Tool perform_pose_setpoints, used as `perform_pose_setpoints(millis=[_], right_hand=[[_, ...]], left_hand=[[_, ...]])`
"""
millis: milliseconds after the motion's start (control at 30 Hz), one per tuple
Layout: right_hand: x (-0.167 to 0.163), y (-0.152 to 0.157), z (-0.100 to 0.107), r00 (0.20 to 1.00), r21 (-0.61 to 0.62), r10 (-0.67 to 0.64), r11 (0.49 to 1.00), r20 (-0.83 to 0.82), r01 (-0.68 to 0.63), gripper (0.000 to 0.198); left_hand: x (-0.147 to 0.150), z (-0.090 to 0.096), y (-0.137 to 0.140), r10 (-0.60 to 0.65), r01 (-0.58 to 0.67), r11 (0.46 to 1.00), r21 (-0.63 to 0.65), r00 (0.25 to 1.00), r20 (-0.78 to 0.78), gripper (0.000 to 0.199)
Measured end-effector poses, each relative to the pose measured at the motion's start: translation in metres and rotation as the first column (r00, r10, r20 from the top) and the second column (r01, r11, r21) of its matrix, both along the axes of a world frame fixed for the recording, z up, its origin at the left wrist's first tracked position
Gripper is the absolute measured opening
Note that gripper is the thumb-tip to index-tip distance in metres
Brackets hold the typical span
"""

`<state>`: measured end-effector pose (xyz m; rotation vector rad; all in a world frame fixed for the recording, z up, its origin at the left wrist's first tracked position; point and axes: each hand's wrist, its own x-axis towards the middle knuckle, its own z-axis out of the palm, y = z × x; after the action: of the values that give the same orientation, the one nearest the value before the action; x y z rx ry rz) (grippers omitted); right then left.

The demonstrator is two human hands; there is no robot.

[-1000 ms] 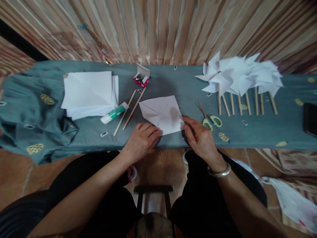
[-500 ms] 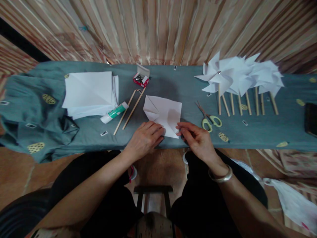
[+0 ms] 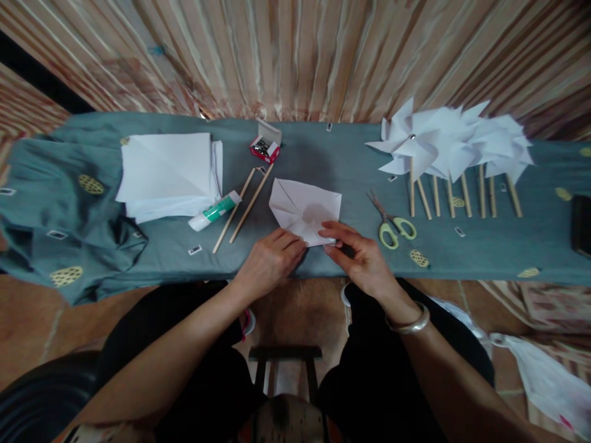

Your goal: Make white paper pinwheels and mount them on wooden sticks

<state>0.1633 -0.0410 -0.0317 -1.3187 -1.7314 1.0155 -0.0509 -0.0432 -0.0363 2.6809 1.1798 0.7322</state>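
Note:
A white sheet of paper (image 3: 301,206) with diagonal creases lies in front of me, its near edge folded up. My left hand (image 3: 273,257) grips the near left edge of the sheet, fingers pressed together and the thumb largely hidden. At the near right corner, my right hand (image 3: 355,252) pinches the folded paper between thumb and fingers; a silver bangle circles that wrist. Scissors (image 3: 390,224) with yellow-green handles lie to the right of the sheet. Two wooden sticks (image 3: 252,203) and a white-and-green glue tube (image 3: 215,211) lie to its left.
A stack of white paper (image 3: 166,166) sits on the left of the cloth-covered table (image 3: 341,160). Behind the sticks stands an open red-and-white box (image 3: 265,147) of small metal pieces. Several paper pinwheels (image 3: 418,144) on sticks lie at the right. A dark object (image 3: 580,224) is at the right edge.
The sheet's near right corner has been folded up, and my right hand has moved slightly left over it. My left hand stays at the near left edge.

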Motion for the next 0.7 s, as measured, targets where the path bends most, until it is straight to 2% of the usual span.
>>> perform_pose_setpoints(millis=[133, 367, 600, 700], right_hand=[[-0.008, 0.007, -0.003, 0.998, -0.021, -0.064, 0.998, -0.022, 0.064, 0.012], [-0.018, 0.015, -0.003, 0.987, -0.060, -0.145, 0.987, 0.067, 0.149, 0.015], [-0.032, 0.019, 0.006, 0.962, 0.063, -0.163, 0.986, 0.217, 0.153, 0.019], [-0.035, 0.019, 0.006, 0.952, 0.109, -0.154, 0.986, 0.263, 0.130, 0.019]], left_hand=[[0.001, 0.000, 0.003, 0.027, -0.024, 0.998, -0.058, 0.998, 0.051, 0.020], [0.001, 0.000, 0.001, 0.096, -0.080, 0.988, -0.131, 0.988, 0.118, 0.022], [-0.006, -0.001, -0.004, 0.006, 0.010, 0.993, -0.121, 0.991, 0.134, 0.022], [-0.007, -0.001, -0.004, 0.003, 0.013, 0.992, -0.124, 0.992, 0.128, 0.022]])
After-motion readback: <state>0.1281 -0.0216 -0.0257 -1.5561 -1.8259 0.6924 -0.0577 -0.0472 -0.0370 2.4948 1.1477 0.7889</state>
